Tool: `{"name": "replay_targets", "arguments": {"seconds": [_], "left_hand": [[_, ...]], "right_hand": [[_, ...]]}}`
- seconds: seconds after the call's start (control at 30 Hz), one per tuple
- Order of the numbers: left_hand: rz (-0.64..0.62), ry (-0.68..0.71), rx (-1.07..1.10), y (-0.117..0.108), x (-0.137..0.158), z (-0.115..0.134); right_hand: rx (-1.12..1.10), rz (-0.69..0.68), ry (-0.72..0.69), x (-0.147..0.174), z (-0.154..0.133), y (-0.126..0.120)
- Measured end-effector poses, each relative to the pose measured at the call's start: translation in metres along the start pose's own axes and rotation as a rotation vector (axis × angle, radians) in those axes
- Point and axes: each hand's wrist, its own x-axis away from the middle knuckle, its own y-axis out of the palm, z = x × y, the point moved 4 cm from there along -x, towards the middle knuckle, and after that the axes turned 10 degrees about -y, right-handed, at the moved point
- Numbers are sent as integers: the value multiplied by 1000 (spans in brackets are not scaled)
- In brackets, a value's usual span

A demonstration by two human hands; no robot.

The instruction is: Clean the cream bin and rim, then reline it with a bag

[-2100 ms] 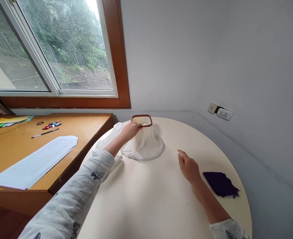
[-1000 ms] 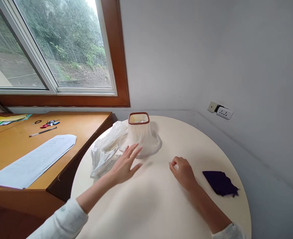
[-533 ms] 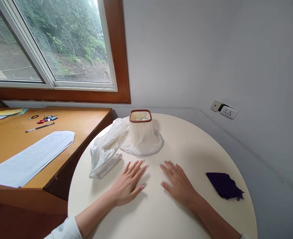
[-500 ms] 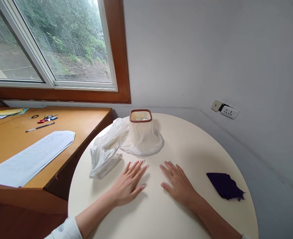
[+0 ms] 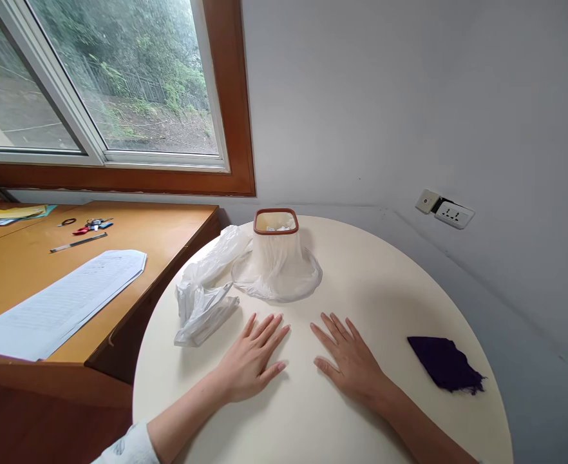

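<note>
My left hand (image 5: 252, 361) lies flat on the round cream table (image 5: 284, 438), fingers spread, with nothing in it. Across from it, my right hand (image 5: 351, 361) rests palm down the same way, also empty. Beyond both hands stands a small trash bin (image 5: 275, 251) with a brown rim, wrapped in a translucent plastic liner that flares out over the tabletop. Some whitish stuff shows inside the bin, too small to name. Left of the bin lies a crumpled white plastic bag (image 5: 207, 303), just ahead of my left hand. A dark purple cloth (image 5: 443, 364) with a frayed edge lies right of my right hand.
At left, a wooden desk (image 5: 182, 225) carries papers (image 5: 66, 303), a pen (image 5: 78, 242), keys (image 5: 93, 225) and coloured sheets (image 5: 11, 214). A window (image 5: 153, 77) is above it. Wall sockets (image 5: 454, 214) sit at the right, behind the table.
The view has shifted slightly. Both hands remain flat on the table, and the bin, bag and cloth keep their places.
</note>
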Motion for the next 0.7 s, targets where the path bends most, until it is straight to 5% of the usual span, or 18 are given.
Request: {"name": "replay_targets", "arguments": {"seconds": [0.7], "left_hand": [[2, -2, -28, 3, -1, 0]], "right_hand": [[-7, -17, 16, 0, -3, -1]]}}
